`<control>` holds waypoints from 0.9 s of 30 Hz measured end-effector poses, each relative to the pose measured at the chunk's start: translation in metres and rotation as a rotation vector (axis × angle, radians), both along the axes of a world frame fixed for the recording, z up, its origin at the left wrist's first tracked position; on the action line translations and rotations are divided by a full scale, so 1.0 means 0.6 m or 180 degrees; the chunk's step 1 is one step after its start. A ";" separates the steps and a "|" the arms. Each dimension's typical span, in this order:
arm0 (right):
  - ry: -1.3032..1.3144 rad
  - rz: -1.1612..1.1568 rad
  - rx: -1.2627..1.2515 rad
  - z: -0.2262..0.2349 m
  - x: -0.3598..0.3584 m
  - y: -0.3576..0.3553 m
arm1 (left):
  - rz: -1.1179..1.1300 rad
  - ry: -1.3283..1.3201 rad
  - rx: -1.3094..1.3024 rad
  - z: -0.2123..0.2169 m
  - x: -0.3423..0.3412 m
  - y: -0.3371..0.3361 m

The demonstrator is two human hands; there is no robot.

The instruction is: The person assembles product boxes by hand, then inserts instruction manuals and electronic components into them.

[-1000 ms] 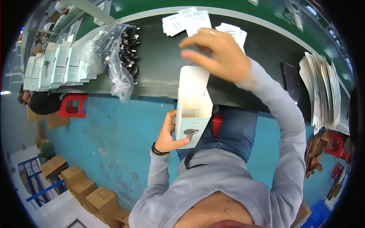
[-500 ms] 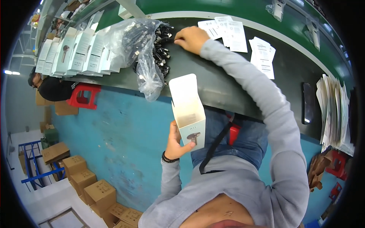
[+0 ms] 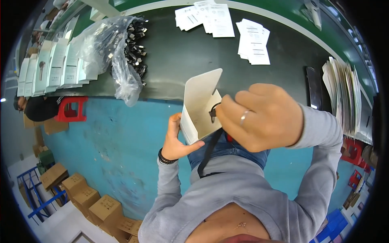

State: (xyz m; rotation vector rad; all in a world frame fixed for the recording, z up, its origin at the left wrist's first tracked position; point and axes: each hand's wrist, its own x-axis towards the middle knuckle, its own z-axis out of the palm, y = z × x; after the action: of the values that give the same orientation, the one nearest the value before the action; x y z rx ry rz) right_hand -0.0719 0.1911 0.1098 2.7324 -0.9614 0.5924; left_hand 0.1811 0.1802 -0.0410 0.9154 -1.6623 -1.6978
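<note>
In front of my body, my left hand (image 3: 178, 139) grips a small white carton (image 3: 200, 109) from its lower left side. The carton's flap stands up and its mouth faces me. My right hand (image 3: 259, 117), a ring on one finger, pinches a black cable (image 3: 213, 112) at the carton's opening. Part of the cable shows against the inner wall; the rest is hidden by my fingers. On the bench to the left, a heap of black cables (image 3: 135, 48) spills from a clear plastic bag (image 3: 107, 44).
Several upright white cartons (image 3: 52, 67) line the bench's far left. Printed leaflets (image 3: 254, 42) lie in piles at the back. A dark phone (image 3: 313, 87) and a stack of papers (image 3: 344, 97) are on the right. Brown boxes (image 3: 106, 208) and a red stool (image 3: 71, 108) stand on the floor.
My right hand has come from the cable heap to the carton, bringing a black cable. The carton has turned in my left hand, and the whole view has shifted.
</note>
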 end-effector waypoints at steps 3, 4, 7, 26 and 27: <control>0.0062 -0.0051 0.0141 -0.002 -0.011 0.010 | -0.0221 -0.0278 -0.0666 0.012 -0.012 -0.006; 0.0051 -0.0061 0.0132 0.003 -0.018 0.013 | -0.0265 -0.0253 -0.0694 0.014 -0.015 -0.008; -0.0420 0.0034 0.0522 0.033 -0.056 0.015 | -0.0312 -0.0232 -0.0616 0.038 -0.022 -0.016; -0.0052 -0.5078 0.0236 -0.039 -0.572 0.412 | 0.0117 -0.0497 0.1032 0.145 -0.348 -0.733; -0.0046 -0.5179 0.0410 -0.039 -0.569 0.427 | 0.0158 -0.0474 0.1128 0.136 -0.371 -0.744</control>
State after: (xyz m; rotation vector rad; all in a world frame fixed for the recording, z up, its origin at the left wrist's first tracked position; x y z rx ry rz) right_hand -0.4131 0.4475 0.0863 1.1451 -2.5871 0.1631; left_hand -0.0417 -0.2664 0.0407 1.2640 -1.4376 -1.9678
